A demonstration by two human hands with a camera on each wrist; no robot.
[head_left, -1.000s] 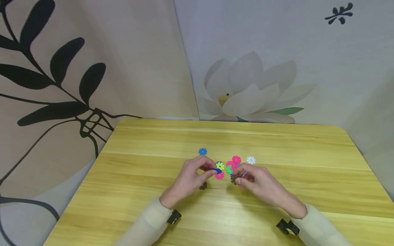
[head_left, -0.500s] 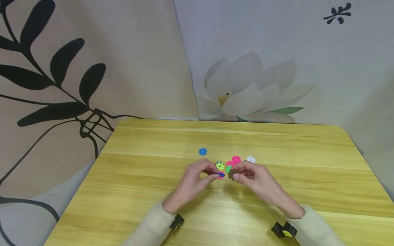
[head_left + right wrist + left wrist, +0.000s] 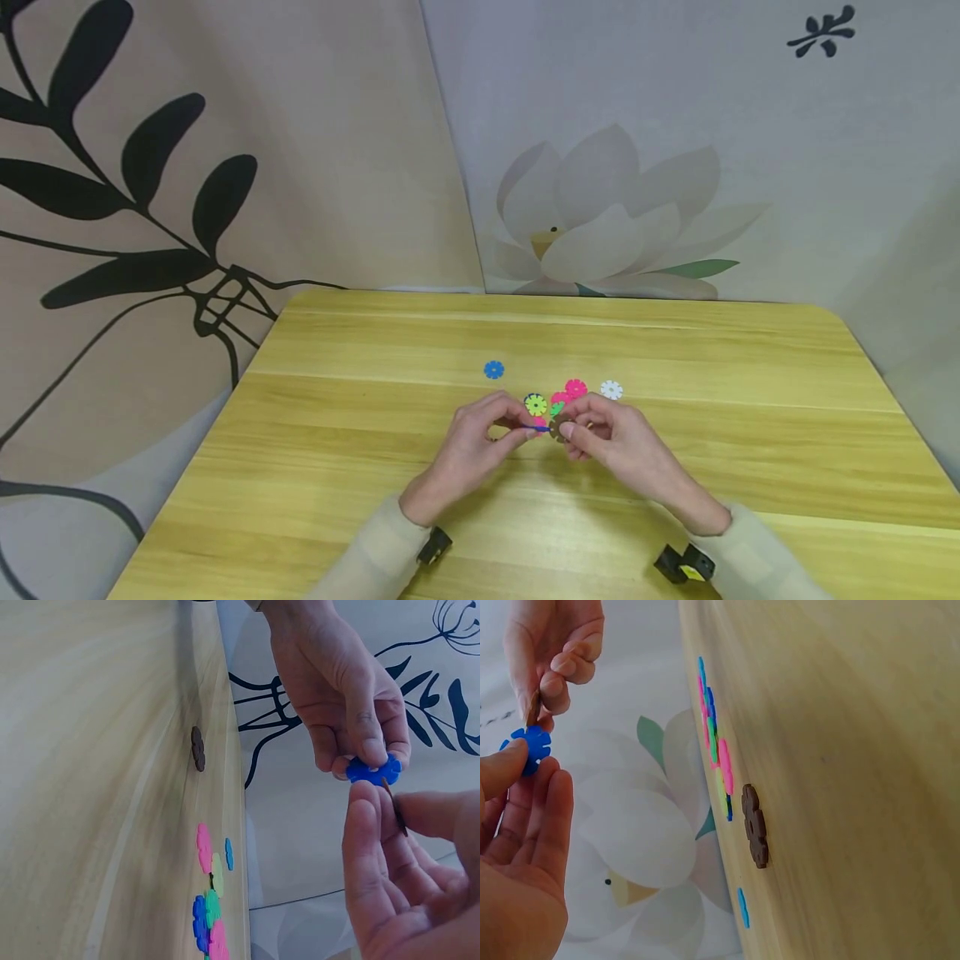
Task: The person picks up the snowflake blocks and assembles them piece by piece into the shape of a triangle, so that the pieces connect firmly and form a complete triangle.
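My left hand [image 3: 480, 433] pinches a dark blue notched disc [image 3: 537, 750], a flower-shaped plastic piece, between thumb and fingers. Opposite it, my right hand [image 3: 626, 437] pinches a brown notched disc [image 3: 559, 428] by its edge. In the right wrist view the brown disc stands roughly crosswise to the blue one, and their rims meet; how deep the notches engage is too small to tell. Both discs are held above the table. Just beyond the hands lie a yellow disc [image 3: 536, 405], a pink disc [image 3: 576, 389] and a green disc [image 3: 557, 409], partly hidden by the fingers.
The wooden table [image 3: 360, 400] carries several more loose discs. A light blue disc [image 3: 493, 369] lies at the far left of the group, a white disc [image 3: 611, 390] at the right. Another brown disc [image 3: 754, 825] lies apart, nearer the person. A patterned wall [image 3: 637, 83] rises behind.
Both hands have come closer together. The blue disc has moved right and turned edge-on to the head view; the brown disc has moved left and up until the two meet.
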